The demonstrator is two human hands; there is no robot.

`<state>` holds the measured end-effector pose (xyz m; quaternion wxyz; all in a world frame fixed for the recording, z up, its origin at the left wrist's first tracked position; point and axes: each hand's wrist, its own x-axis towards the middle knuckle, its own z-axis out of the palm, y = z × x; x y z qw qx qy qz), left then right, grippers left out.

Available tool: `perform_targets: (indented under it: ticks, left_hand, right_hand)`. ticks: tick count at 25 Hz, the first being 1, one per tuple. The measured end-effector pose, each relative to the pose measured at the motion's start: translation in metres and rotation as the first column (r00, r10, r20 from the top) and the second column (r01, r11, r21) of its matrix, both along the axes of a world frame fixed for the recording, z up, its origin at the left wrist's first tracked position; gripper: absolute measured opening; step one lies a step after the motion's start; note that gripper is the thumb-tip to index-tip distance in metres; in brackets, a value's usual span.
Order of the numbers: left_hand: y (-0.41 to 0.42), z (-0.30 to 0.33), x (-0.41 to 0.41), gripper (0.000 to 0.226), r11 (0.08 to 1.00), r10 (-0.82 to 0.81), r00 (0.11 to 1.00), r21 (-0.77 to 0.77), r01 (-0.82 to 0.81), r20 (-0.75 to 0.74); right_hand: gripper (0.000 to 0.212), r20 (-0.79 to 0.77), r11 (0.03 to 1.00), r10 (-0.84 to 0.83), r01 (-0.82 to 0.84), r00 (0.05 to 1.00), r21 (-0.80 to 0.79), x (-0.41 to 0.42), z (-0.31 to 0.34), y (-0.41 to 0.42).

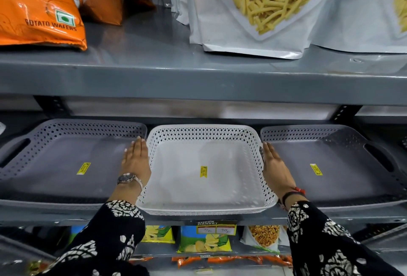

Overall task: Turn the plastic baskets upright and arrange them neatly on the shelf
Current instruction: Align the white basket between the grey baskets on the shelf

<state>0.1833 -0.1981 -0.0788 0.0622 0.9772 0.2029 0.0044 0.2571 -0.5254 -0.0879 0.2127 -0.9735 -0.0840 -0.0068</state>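
Three shallow perforated plastic baskets stand upright in a row on the grey metal shelf (198, 218). The white basket (207, 208) is in the middle, with a grey basket (66, 157) on its left and another grey basket (343, 159) on its right. Each has a yellow price sticker on its floor. My left hand (136, 159) lies flat against the white basket's left wall, fingers straight. My right hand (275, 165) presses flat against its right wall. Neither hand curls around anything.
The shelf above (198, 82) hangs low over the baskets and carries orange wafer bags (37, 11) and white snack pouches (253, 11). Below, snack packets (203, 241) and a price label (217, 227) sit under the basket shelf's front edge.
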Motion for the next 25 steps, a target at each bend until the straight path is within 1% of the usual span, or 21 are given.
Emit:
perform_targets:
  ticks: [4,6,10,15,18,20,23,25]
  left_hand:
    - [-0.002,0.002,-0.004,0.067,0.999,-0.036,0.999,-0.04,0.037,0.029]
    - [-0.002,0.003,-0.007,0.067,0.996,-0.019,0.999,-0.085,0.024,0.048]
    - [-0.001,-0.001,-0.008,0.066,0.993,-0.002,0.997,-0.115,0.011,0.079]
    - [-0.003,-0.003,-0.009,0.072,0.971,0.062,0.991,-0.238,-0.031,0.123]
    - [-0.001,-0.005,-0.007,0.071,0.961,0.073,0.987,-0.273,-0.032,0.14]
    - [0.002,-0.007,-0.004,0.068,0.957,0.097,0.983,-0.285,-0.048,0.158]
    - [0.003,-0.01,-0.001,0.052,0.964,0.085,0.977,-0.265,-0.031,0.195]
    - [0.001,-0.006,0.001,0.043,0.959,0.128,0.966,-0.277,-0.062,0.226]
  right_hand:
    - [0.069,-0.008,1.0,0.002,-0.002,1.0,0.004,-0.001,0.001,0.001]
    - [0.069,-0.013,1.0,-0.003,0.003,1.0,0.006,-0.002,0.001,0.001]
    - [0.068,-0.011,1.0,-0.012,0.012,1.0,0.016,-0.006,0.001,0.0]
    - [0.069,-0.025,0.999,-0.011,0.012,1.0,0.029,-0.007,0.004,0.001]
    - [0.069,-0.031,0.999,-0.009,0.01,0.999,0.041,-0.006,0.004,0.0]
    - [0.068,-0.026,0.999,-0.007,0.009,1.0,0.046,-0.004,0.003,0.0]
    - [0.067,-0.012,0.998,-0.014,0.015,1.0,0.055,-0.002,0.001,0.001]
    - [0.066,-0.007,0.998,-0.019,0.019,1.0,0.056,-0.001,0.0,0.001]
